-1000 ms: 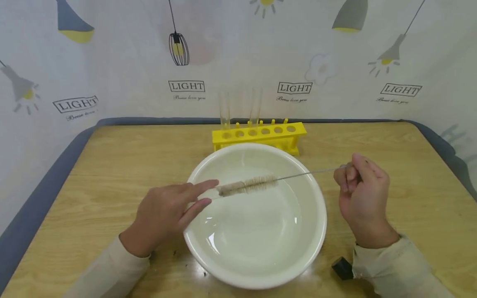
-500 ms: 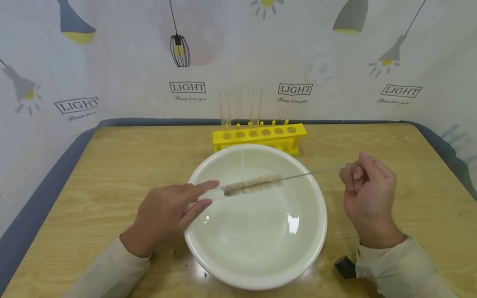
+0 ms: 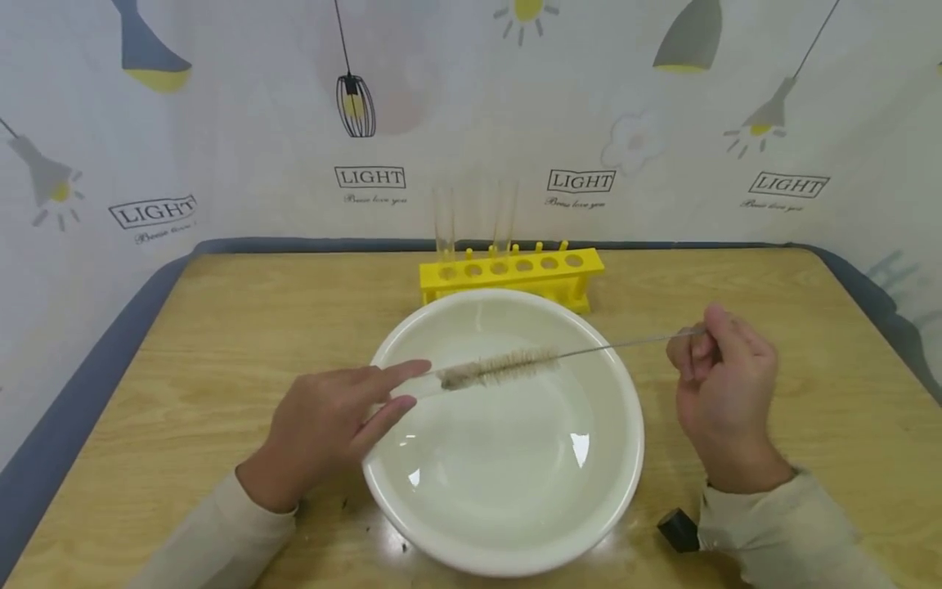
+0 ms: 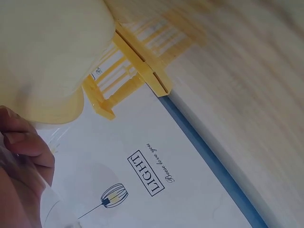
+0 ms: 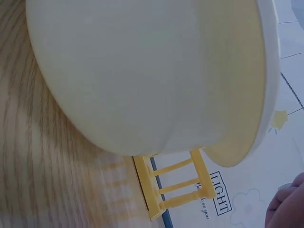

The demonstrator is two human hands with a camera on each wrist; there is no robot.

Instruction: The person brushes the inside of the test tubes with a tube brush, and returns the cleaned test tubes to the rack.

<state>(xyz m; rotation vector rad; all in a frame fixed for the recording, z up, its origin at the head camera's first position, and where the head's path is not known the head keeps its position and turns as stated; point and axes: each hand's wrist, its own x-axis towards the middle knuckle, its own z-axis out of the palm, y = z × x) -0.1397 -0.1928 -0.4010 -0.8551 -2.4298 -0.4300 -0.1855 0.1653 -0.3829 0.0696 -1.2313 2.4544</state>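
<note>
My left hand (image 3: 324, 425) holds a clear test tube (image 3: 425, 385) over the left rim of a white basin (image 3: 634, 458). A bristled test tube brush (image 3: 518, 365) has its dark tip inside the tube's mouth, while most of its bristles show outside. Its thin wire handle (image 3: 633, 340) slants up to the right, where my right hand (image 3: 727, 393) pinches the end. Water appears to lie in the basin below. In the left wrist view only some fingers (image 4: 31, 147) show; the right wrist view catches just a bit of the right hand (image 5: 287, 204).
Behind the basin stands a yellow test tube rack (image 3: 515, 274) with two clear tubes (image 3: 504, 225) upright in it. A small black object (image 3: 679, 530) is beside the right sleeve. A printed curtain (image 3: 471, 98) borders the wooden table (image 3: 243, 327) at the back.
My right hand has moved slightly right, drawing the brush a little way out of the tube. The left hand keeps its hold in place. The head view has tilted slightly up.
</note>
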